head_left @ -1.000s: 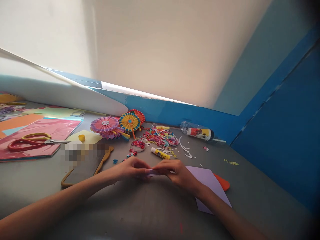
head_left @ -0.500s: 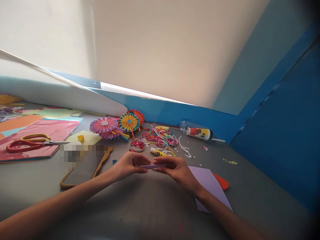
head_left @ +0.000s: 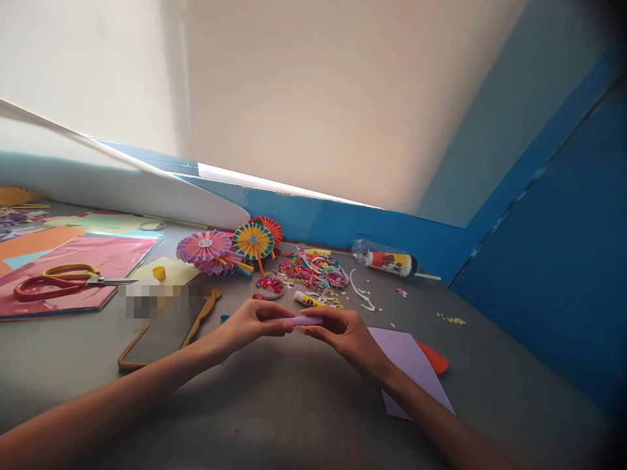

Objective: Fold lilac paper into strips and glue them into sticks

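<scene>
Slim Lilac Paper Is Resting Between Your Two Pinching Hands

You are handling a slim lilac paper piece above the gray table, and its thinness is probably the main risk. If your two hands are pressing unevenly, it could be skewing, creasing off line or springing loose; a slack pinch at one end would likely be the cause. Your right forearm is crossing over the lilac sheet, which is overlapping an orange piece, so a dropping elbow could be dragging or bending both; whether the arm is touching the sheet, you cannot tell from here. Beyond your fingers, the glue stick is lying near the pile of paper scraps, and a careless forward push could be scattering them.

As for the grip, your left hand is clamping the piece's left part, thumb on the near side, fingers curling behind. Your right hand is pinching the right end, its thumb below and fingers above. Thumb and fingers are standing only slightly apart, with the paper filling the gap. Whether the piece is folded or rolled is not showing clearly.
</scene>
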`<state>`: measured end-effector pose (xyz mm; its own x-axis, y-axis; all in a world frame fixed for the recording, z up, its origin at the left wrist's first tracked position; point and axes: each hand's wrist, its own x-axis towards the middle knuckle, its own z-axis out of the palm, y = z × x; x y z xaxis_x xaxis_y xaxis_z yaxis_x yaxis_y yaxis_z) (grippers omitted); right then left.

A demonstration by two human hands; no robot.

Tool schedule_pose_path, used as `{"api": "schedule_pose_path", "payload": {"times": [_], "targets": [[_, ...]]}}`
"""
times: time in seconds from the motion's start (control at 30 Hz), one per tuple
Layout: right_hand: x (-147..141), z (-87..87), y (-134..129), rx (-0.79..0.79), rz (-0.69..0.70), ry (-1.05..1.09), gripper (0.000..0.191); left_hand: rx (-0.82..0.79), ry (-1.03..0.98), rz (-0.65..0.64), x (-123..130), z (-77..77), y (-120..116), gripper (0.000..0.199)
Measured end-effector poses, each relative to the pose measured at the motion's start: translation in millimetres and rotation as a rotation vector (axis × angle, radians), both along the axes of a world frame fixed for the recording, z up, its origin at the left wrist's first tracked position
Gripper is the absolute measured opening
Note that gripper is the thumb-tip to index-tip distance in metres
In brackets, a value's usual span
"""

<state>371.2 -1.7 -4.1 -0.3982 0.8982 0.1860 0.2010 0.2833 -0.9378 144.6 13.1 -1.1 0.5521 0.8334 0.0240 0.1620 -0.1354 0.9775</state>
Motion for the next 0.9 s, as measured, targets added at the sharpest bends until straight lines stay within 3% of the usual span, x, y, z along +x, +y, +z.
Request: {"api": "schedule_pose_path", "payload": {"times": [0.27, 0.67, 0.9], "targets": [[-4, -5.8, -2, 0.009, -0.099, -0.001, 0.025, 0.022, -0.024, 0.009, 5, -6.5, 0, 0.034], [-3, 2.0, -2, 0.032, -0.02, -0.031, 0.024, -0.051, -0.138, -0.072, 11, -19.5, -1, 0.038], [-3, -6.3, 0, 0.073, -0.135, -0.104, 0.026, -0.122, -0.24, -0.106, 13, -17.8, -6, 0.037]]}}
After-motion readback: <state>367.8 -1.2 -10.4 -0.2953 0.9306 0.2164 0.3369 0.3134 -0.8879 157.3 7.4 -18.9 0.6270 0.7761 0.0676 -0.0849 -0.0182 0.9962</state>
